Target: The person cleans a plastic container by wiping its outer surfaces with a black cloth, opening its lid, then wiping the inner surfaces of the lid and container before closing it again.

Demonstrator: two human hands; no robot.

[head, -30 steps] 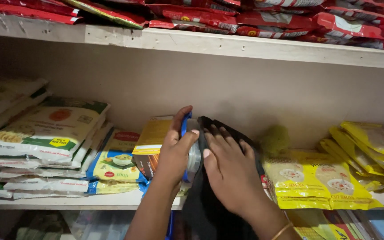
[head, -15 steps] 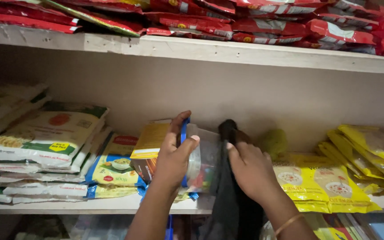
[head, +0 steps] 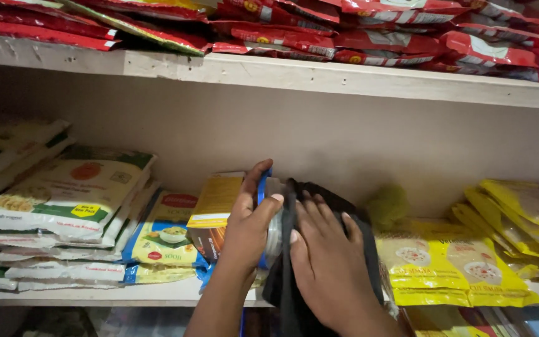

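As hands [head: 282, 249] clasp, jar [head: 272, 221] between (cloth-draped)

This is a small grocery shop, seen at its stock shelves. A plain wooden shelf [head: 344, 78] carries rows of identical red packets [head: 369, 37] above, while below lie stacked white-and-green food bags [head: 63, 193], matching yellow packets [head: 450, 265] and an orange carton [head: 216, 200], many copies of each, laid out as goods for sale.

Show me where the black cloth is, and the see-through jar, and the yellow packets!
black cloth [head: 319, 200]: head view, on its top fold above the right hand.
see-through jar [head: 274, 234]: head view, on its clear side between the hands.
yellow packets [head: 444, 265]: head view, on the front packet's face.
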